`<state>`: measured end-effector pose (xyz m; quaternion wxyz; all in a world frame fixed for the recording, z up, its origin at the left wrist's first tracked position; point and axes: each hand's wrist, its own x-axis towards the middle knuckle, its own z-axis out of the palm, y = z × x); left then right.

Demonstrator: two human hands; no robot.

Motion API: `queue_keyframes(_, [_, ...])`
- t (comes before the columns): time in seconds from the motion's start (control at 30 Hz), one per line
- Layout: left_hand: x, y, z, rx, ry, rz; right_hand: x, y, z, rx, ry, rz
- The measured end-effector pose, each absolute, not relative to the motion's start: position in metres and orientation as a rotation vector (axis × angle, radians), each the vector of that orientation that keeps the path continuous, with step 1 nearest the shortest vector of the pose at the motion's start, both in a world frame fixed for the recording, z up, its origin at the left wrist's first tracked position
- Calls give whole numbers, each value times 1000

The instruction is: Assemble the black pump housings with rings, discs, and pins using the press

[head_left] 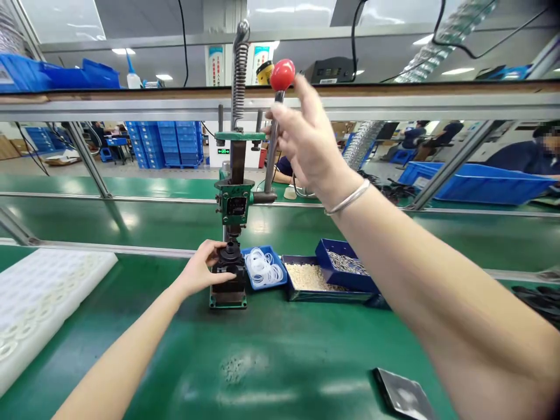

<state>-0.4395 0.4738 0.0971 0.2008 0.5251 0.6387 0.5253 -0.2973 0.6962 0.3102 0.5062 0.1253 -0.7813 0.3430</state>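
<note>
A green hand-operated arbor press [236, 201] stands upright on the table, with a spring at its top. Low at its base, my left hand [202, 271] has its thumb and fingers around a black round part [230, 252] directly beneath the ram. Higher up, my right hand [308, 131] is at the steel press lever [272, 146], just under its red ball knob [283, 74]. The thumb crosses in front of the lever, and some fingertips show behind it. One finger points up beside the knob.
Right of the press sit a blue tray of white rings [265, 268], a box of small beige pieces [306, 277] and a blue bin of metal pins [345, 262]. A white foam tray [39, 297] lies left. A dark flat object [405, 394] lies front right. A person [520, 149] sits beyond.
</note>
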Motion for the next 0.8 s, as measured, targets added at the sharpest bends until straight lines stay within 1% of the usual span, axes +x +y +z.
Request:
queue_keyframes(0.07, [-448, 483, 94, 1482, 1754, 1456, -281, 674, 323, 353, -1707, 971])
queue_keyframes(0.1, [-451, 486, 93, 1489, 1738, 1449, -265, 660, 320, 418, -1632, 1024])
queue_keyframes(0.13, [-453, 488, 93, 1493, 1723, 1440, -246, 646, 312, 481, -1580, 1052])
queue_keyframes(0.2, [-457, 492, 94, 1495, 1698, 1420, -209, 622, 282, 499, -1724, 1089])
queue_keyframes(0.27, [-461, 494, 95, 1493, 1678, 1404, -184, 608, 244, 505, -2016, 1005])
queue_keyframes(0.33, [-464, 496, 93, 1492, 1669, 1398, -176, 601, 210, 483, -2110, 891])
queue_keyframes(0.4, [-467, 498, 91, 1501, 1672, 1396, -180, 598, 185, 439, -2051, 819])
queue_keyframes(0.5, [-468, 498, 87, 1517, 1709, 1396, -194, 595, 161, 387, -1928, 761])
queue_keyframes(0.6, [-466, 498, 89, 1526, 1791, 1377, -199, 596, 154, 388, -1884, 705])
queue_keyframes(0.67, [-464, 499, 94, 1514, 1818, 1350, -197, 599, 161, 427, -1887, 680])
queue_keyframes(0.8, [-457, 498, 107, 1418, 1829, 1362, -187, 607, 203, 550, -1939, 708])
